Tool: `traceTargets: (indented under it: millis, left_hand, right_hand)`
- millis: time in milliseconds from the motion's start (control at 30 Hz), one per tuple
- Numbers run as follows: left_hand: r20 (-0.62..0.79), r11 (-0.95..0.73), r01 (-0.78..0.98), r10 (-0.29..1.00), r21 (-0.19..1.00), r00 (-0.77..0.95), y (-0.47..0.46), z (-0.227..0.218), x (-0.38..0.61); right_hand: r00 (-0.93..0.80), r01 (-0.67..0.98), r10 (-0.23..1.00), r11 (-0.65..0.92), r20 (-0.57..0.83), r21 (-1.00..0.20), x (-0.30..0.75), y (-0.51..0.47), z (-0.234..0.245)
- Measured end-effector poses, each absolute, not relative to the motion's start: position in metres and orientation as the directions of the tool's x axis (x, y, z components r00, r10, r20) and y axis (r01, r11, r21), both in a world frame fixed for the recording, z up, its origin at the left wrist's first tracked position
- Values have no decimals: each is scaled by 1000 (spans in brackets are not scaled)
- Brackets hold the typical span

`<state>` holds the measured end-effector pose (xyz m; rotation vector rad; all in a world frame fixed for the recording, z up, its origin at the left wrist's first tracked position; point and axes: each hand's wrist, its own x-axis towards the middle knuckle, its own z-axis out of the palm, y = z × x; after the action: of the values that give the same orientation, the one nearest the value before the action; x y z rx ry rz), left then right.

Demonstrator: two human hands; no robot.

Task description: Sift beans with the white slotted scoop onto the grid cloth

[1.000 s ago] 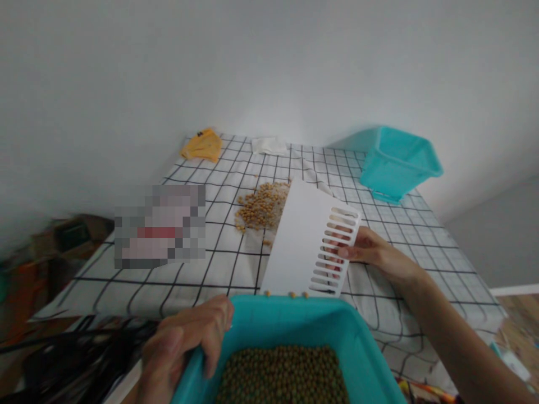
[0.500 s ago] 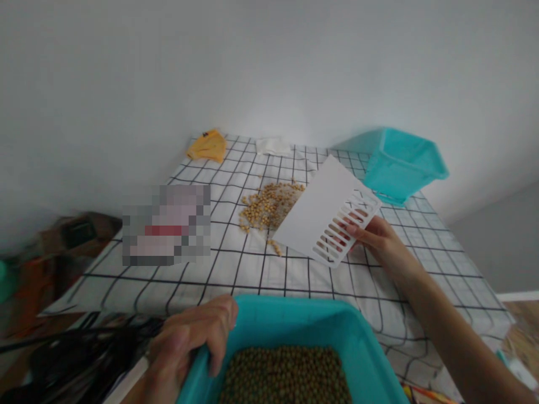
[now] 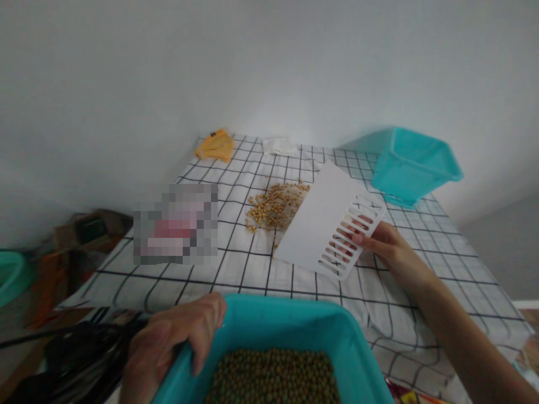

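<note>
My right hand (image 3: 377, 241) is closed on the slotted end of a thin white plastic panel (image 3: 314, 219), thumb on top and fingers showing through the slots. The panel slants, its long left edge beside a scatter of tan beans (image 3: 273, 207) on the checked cloth; it hides part of them. My left hand (image 3: 181, 331) grips the left rim of a turquoise plastic bin (image 3: 286, 306), fingers hooked over the corner. Inside the bin lies a layer of small round brownish-green beans (image 3: 273, 376). The bin stands against the near edge of the table.
A second turquoise bin (image 3: 412, 168) stands at the back right. A yellow cloth item (image 3: 215, 147) and a folded white cloth (image 3: 279, 146) lie by the wall. To the left is a blurred-out flat item (image 3: 177, 224). Dark bags (image 3: 80, 353) and boxes crowd the lower left.
The white panel has shifted slightly toward the near table edge, and the few beans below the pile are now mostly out of sight. My left hand still holds the bin's rim. The view has shifted slightly.
</note>
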<state>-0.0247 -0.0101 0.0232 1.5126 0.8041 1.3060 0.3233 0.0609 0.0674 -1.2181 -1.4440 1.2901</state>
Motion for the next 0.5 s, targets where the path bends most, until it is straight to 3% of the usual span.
traceTargets:
  millis: [200, 500]
  left_hand:
    - [395, -385, -88, 887, 919, 241, -7, 33, -21]
    - [400, -393, -77, 885, 916, 239, -7, 33, -21]
  right_hand:
    - [-138, 107, 990, 26, 11, -994, 326, 63, 63]
    - [-200, 156, 980, 32, 0, -987, 321, 61, 68]
